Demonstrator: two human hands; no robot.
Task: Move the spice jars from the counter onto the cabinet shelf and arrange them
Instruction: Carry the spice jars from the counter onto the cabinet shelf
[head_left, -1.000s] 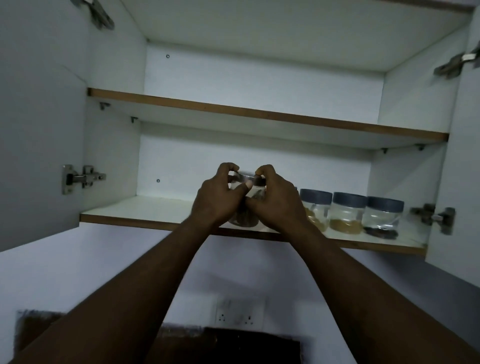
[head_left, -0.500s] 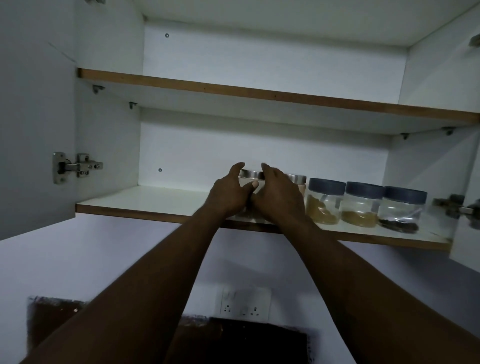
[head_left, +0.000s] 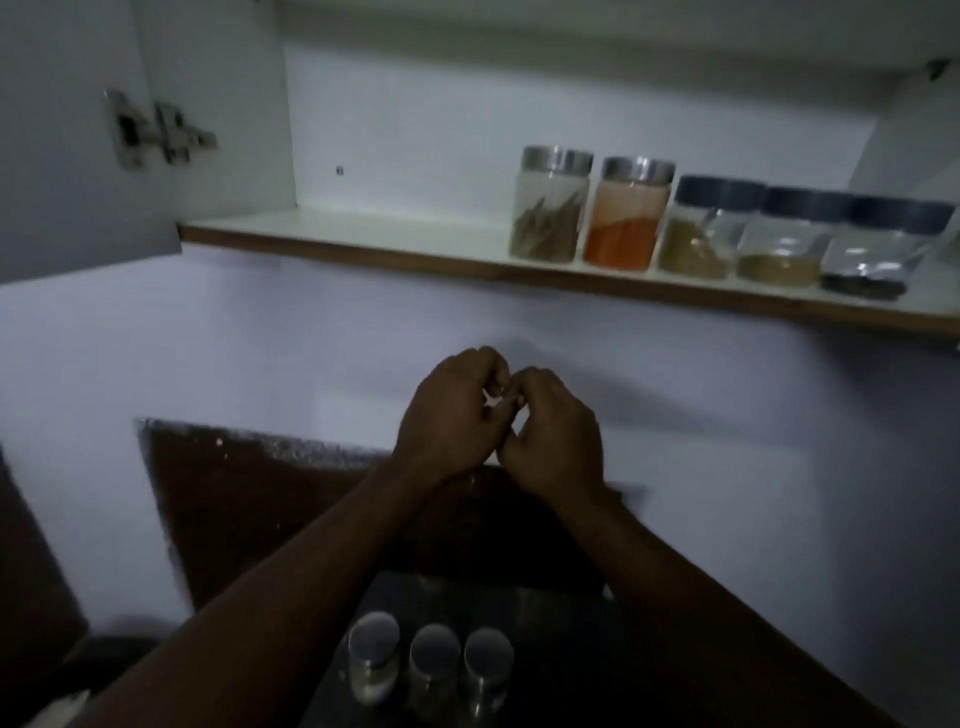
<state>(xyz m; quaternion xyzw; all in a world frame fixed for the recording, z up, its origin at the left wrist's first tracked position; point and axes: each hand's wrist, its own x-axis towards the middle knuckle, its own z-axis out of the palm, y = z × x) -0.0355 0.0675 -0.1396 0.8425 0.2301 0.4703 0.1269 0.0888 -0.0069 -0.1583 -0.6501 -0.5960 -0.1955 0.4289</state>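
Three steel-lidded jars (head_left: 428, 662) waiting in a row on the counter (head_left: 550, 613), near and low; five jars (head_left: 727, 228) lined along the shelf (head_left: 363, 244), right half, close to its front edge. Left hand (head_left: 449, 415) and right hand (head_left: 553, 434) between, fingers curled, touching, holding nothing. Best to lower, take one jar round its body, lift upright. Open room left of the stick jar (head_left: 550, 208); set down well behind the lip.

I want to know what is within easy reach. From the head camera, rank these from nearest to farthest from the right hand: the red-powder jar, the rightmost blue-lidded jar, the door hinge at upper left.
From the right hand:
1. Red-powder jar, on the shelf just above the hand.
2. Rightmost blue-lidded jar, at the shelf's far right end.
3. Door hinge, high on the left door.
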